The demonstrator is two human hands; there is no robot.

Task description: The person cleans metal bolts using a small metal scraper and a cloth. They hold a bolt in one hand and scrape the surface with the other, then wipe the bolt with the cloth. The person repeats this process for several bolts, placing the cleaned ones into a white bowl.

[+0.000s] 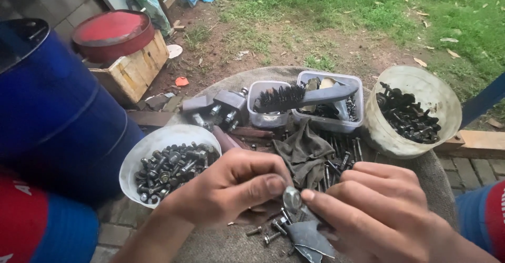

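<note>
A small grey metal nut (292, 198) sat pinched between the two hands, low in the middle of the view and just above the round, dusty stone table (221, 244). The left hand (231, 186) had its thumb and curled fingers closed on the nut from the left, while the right hand (376, 210) met it from the right, its fingertip touching the nut's edge and the rest of the fingers drawn together. Directly beneath the hands lay a few loose bolts (272, 230) and a flat grey metal scrap (310, 237). Just beyond the hands, a crumpled dark rag (305, 152) lay on the table, with long bolts (342, 160) scattered beside it to the right. To the left of the hands stood a white bowl (138, 160) full of dark bolts and nuts. Farther back, two clear plastic tubs (336, 122) stood side by side, with a wire brush (302, 97) resting across their rims, and a grey metal clamp part (218, 105) lay just left of them. At the right, a large white bucket (421, 84) held more dark hardware. A blue drum (52, 110) stood at the far left, and behind it a red round lid (111, 31) rested on a wooden crate (134, 71), with grass (379, 5) beyond.
</note>
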